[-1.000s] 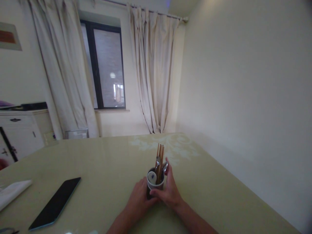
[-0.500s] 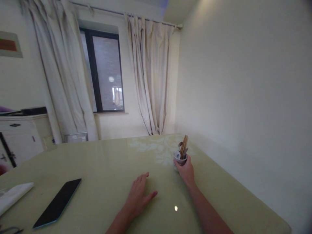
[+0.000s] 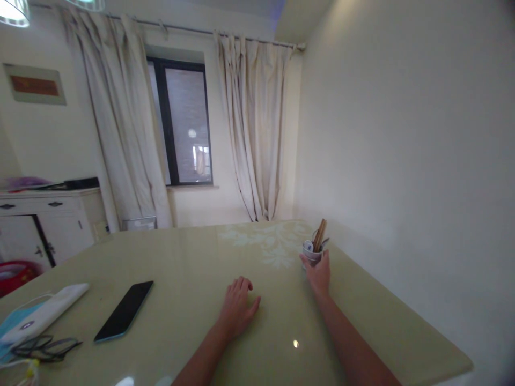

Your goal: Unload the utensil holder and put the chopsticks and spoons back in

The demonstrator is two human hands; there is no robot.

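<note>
On the right side of the table my right hand (image 3: 319,273) is around a small cup (image 3: 312,257), thumb on its left and fingers on its right. Brown chopsticks (image 3: 320,235) stand tilted in the cup, along with metal utensils. At its left rim shows a small white round piece (image 3: 308,246) with a blue mark. The cup's lower part is partly hidden by my hand. My left hand (image 3: 238,308) rests low over the middle of the table, fingers loosely bent and thumb apart, holding nothing.
A black tablet or phone (image 3: 125,311) lies on the pale green table (image 3: 181,268). Further left are a white device (image 3: 52,311), a blue mask (image 3: 20,317) and a dark cable or glasses (image 3: 46,347). A wall (image 3: 402,187) borders the table's right side.
The view has turned somewhat left. My right hand and the cup have shifted a little right and farther away on the table. My left hand's fingers are more bent.
</note>
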